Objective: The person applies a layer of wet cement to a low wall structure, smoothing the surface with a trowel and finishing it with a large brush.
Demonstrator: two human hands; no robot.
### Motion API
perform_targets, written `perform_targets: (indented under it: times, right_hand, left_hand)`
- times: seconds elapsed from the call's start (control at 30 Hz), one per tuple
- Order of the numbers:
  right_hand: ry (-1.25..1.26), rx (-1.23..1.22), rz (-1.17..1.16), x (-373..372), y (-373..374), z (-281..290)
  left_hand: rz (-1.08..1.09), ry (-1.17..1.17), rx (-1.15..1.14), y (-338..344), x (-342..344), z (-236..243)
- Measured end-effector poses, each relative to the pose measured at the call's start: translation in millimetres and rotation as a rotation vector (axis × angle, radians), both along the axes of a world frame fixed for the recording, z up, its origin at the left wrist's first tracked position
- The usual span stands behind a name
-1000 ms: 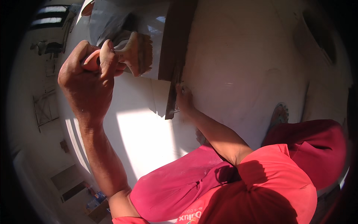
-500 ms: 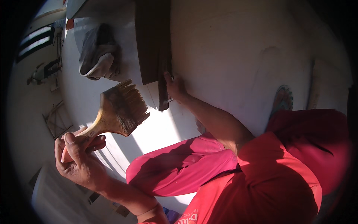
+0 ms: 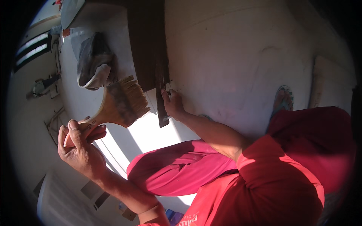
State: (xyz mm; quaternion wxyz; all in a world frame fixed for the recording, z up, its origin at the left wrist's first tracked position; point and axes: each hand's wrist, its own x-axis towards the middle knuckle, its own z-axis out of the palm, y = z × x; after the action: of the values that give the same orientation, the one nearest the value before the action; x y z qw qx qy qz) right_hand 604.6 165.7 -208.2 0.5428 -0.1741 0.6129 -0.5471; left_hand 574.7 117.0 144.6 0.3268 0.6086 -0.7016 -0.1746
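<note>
My left hand [image 3: 81, 150] is closed round the wooden handle of a wide paintbrush [image 3: 120, 103]. The brush is held up with its pale, ragged bristles toward the upper right, and dark residue marks the ferrule. My right hand [image 3: 174, 104] grips a long, narrow, dark flat tool [image 3: 161, 109], which looks like a trowel seen nearly edge-on. Its handle is mostly hidden by my fingers. The tool lies along the right edge of a dark brown band [image 3: 142, 49] on the pale surface and reaches below that band's lower end.
A crumpled grey and black cloth-like bundle [image 3: 94, 62] lies left of the dark band. My sandalled foot [image 3: 283, 100] rests at the right, near a pale raised edge [image 3: 316, 83]. Bright sunlight falls across the white surface [image 3: 151, 133] beyond my knee.
The dark tool and my right hand sit lower in view, as do the band and the cloth bundle. The paintbrush has shifted slightly up, still in my left hand.
</note>
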Motion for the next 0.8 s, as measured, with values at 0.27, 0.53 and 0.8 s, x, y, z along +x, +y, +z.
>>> perform_targets:
  times: [0.27,0.53,0.8]
  right_hand:
    - [-0.087,0.017,0.003,-26.3,-34.8,-9.1]
    - [0.073,-0.018,0.046,-6.1,-5.2,16.4]
    - [-0.096,0.107,0.066,-12.1,-0.9,0.0]
  left_hand:
    - [0.017,-0.019,0.044,3.8,9.2,1.9]
    - [-0.008,-0.005,0.088,2.0,1.8,2.6]
    - [-0.002,-0.026,0.092,-0.3,-0.1,0.5]
